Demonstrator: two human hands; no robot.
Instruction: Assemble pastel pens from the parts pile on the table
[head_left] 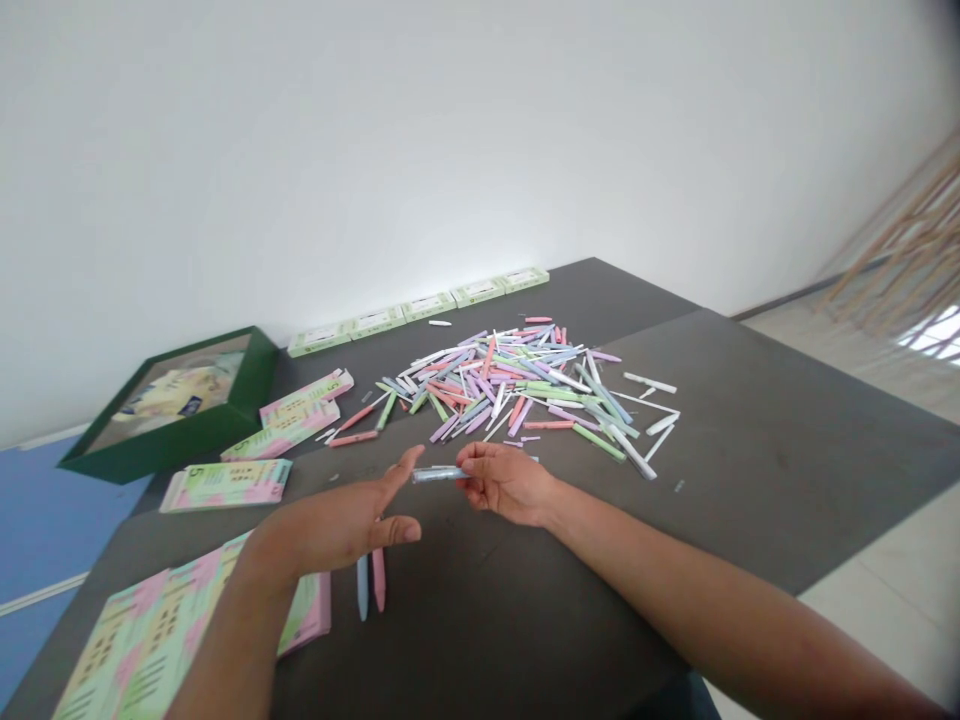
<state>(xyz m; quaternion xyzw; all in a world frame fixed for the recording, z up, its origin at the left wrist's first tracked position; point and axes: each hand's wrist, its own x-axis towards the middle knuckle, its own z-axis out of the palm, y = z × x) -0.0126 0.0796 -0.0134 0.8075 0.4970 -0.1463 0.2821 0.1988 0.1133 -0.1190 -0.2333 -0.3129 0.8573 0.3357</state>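
Note:
My right hand (504, 482) pinches a short silvery-grey pen part (437, 474) and holds it level just above the dark table (750, 470). My left hand (341, 520) is open beside it, fingers stretched out, one fingertip at the left end of the part. Under the left hand lie a blue pen (362, 587) and a pink pen (379, 579) side by side. A big heap of pastel pens and pen parts (517, 385) is spread on the table just beyond both hands.
Pink-and-green flat packs lie at the left (225, 484) and near corner (142, 635). A green box (176, 400) sits at the far left. Small light-green boxes (420, 306) line the wall edge. The table edge drops off at the right.

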